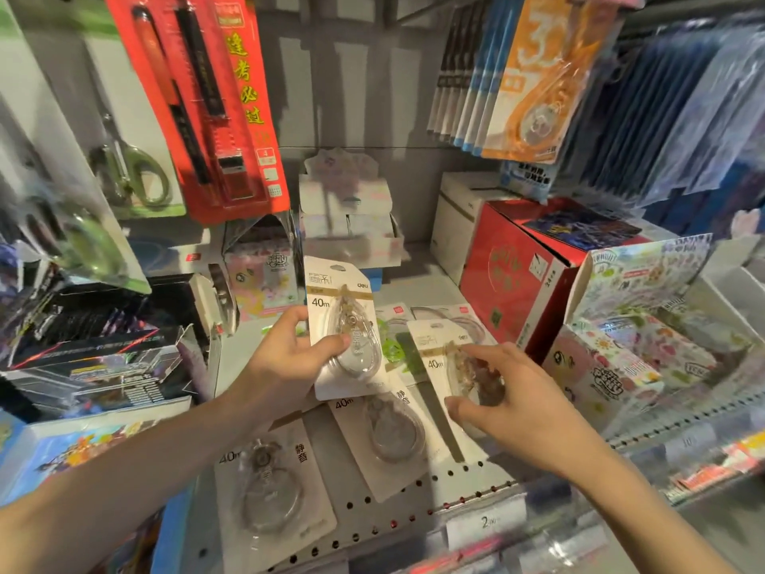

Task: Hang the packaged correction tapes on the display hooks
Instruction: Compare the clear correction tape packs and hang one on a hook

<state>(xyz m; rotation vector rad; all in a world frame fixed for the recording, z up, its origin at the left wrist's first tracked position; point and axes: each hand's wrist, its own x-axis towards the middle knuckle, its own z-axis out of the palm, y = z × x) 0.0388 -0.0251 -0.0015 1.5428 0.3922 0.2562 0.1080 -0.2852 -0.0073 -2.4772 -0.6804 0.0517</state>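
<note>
My left hand (285, 358) holds a packaged correction tape (343, 325) upright above the shelf, thumb across its clear blister. My right hand (509, 399) pinches a second correction tape pack (434, 358) that lies tilted on the pile. Two more packs lie flat on the perforated shelf (455, 486): one at the front left (269, 486) and one in the middle (389, 432). Orange and blue correction tape packs (534, 76) hang from a hook at the upper right. No bare hook is plainly visible.
A red pen pack (198, 101) and scissors (128, 167) hang at the upper left. Open display boxes stand behind the pile (347, 217). A red carton (521, 275) and a sticker box (629, 325) stand to the right, dark boxes (99, 354) to the left.
</note>
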